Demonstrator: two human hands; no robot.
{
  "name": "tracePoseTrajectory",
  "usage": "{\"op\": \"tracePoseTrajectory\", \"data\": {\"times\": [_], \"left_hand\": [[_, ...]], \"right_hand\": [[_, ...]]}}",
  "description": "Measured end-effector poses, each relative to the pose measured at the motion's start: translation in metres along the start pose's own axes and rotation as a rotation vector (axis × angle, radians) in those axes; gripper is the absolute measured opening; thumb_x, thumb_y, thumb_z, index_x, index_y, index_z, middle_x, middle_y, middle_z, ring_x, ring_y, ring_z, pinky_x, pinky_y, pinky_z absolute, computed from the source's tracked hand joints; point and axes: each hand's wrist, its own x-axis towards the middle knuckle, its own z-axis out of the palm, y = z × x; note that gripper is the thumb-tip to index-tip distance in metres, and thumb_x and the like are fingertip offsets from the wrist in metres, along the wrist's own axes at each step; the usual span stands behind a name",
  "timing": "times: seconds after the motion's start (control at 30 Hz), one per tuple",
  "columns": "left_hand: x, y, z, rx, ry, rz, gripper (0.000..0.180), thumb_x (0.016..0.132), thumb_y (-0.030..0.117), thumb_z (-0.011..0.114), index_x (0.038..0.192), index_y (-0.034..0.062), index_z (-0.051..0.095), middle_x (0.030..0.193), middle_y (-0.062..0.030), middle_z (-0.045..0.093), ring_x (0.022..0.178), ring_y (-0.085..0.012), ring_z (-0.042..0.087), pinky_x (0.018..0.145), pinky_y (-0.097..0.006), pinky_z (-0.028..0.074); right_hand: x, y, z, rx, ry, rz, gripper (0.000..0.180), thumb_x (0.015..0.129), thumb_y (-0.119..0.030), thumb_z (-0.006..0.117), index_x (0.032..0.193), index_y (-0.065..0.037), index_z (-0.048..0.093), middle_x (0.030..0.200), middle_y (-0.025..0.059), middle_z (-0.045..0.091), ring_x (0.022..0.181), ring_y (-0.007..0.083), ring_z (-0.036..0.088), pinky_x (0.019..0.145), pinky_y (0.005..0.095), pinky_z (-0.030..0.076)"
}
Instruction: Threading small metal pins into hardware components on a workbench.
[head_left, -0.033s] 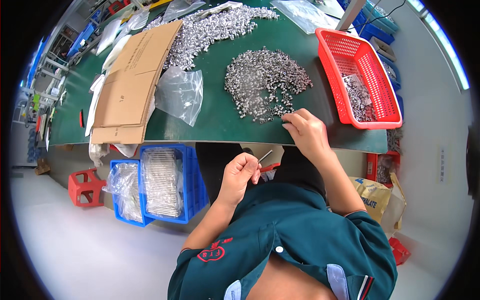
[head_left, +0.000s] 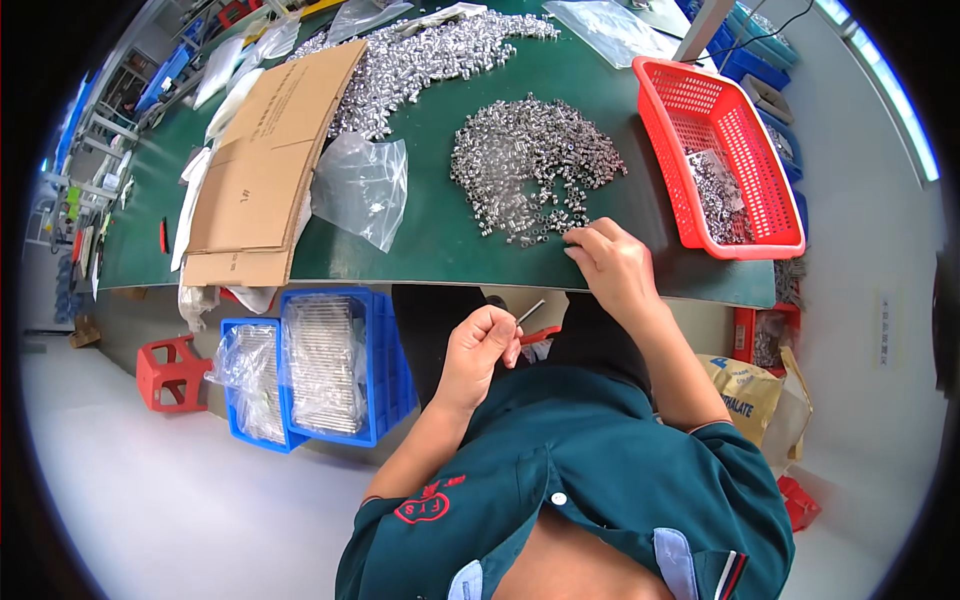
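My left hand (head_left: 480, 350), in front of the table's near edge, is closed around a thin metal rod (head_left: 531, 312) whose end sticks out past the thumb. My right hand (head_left: 617, 265) rests at the near side of a pile of small silver metal rings (head_left: 535, 160) on the green table (head_left: 440, 255). Its thumb and index finger come together beside a few loose rings; whatever is between the fingertips is too small to make out.
Right of the pile stands a red perforated basket (head_left: 722, 232) with small metal parts inside. A larger heap of shiny parts (head_left: 440, 55) lies farther back. Left are a clear plastic bag (head_left: 362, 190) and flattened cardboard (head_left: 262, 170). Blue crates (head_left: 395, 365) and a red stool (head_left: 172, 375) stand below.
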Motion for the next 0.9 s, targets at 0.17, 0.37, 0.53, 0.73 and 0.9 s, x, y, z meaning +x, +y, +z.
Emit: {"op": "tracePoseTrajectory", "data": {"times": [0.17,0.37,0.53,0.73,0.9], "left_hand": [[0.0,-0.001,-0.003,0.006,0.021,0.016,0.023,0.093,0.022,0.054,0.083,0.0018,0.052,0.062,-0.0016,0.048,0.055,-0.0097,0.045,0.054,-0.023,0.039],[0.005,-0.001,0.0,0.061,0.033,0.034,0.023,0.093,0.022,0.055,0.083,0.0021,0.052,0.062,-0.001,0.048,0.055,-0.0091,0.045,0.054,-0.023,0.038],[0.006,-0.002,0.004,0.105,0.04,0.008,0.022,0.093,0.021,0.055,0.082,0.0023,0.053,0.063,-0.0007,0.049,0.055,-0.0084,0.045,0.053,-0.022,0.038],[0.002,-0.002,0.0,0.206,0.033,0.002,0.021,0.093,0.019,0.055,0.081,0.0027,0.053,0.064,0.0,0.049,0.055,-0.0072,0.044,0.053,-0.021,0.037],[0.0,-0.002,-0.001,0.283,0.007,0.004,0.02,0.094,0.018,0.054,0.08,0.0033,0.053,0.065,0.0008,0.049,0.056,-0.0063,0.043,0.053,-0.02,0.036]], "right_hand": [[-0.004,0.001,0.005,-0.038,-0.019,-0.008,0.014,0.073,-0.006,0.068,0.086,-0.006,0.063,0.077,0.0085,0.058,0.07,0.0277,0.06,0.06,0.0358,0.05],[-0.012,-0.027,-0.018,0.582,-0.237,0.29,0.008,0.08,0.005,0.058,0.087,0.001,0.06,0.077,0.0048,0.06,0.067,0.011,0.061,0.059,0.0234,0.049],[-0.017,-0.034,-0.023,0.748,-0.355,0.34,0.009,0.078,0.0,0.067,0.086,0.0,0.062,0.076,0.0032,0.062,0.069,0.0083,0.058,0.063,0.024,0.049],[-0.018,-0.035,-0.025,0.624,-0.341,0.16,0.01,0.075,0.0,0.067,0.084,-0.001,0.063,0.076,0.0065,0.062,0.069,0.0154,0.061,0.063,0.0273,0.049],[-0.015,-0.037,-0.032,0.603,-0.382,0.041,0.011,0.073,0.005,0.065,0.082,0.0,0.061,0.078,0.0081,0.062,0.068,0.0173,0.061,0.062,0.0274,0.049]]}}
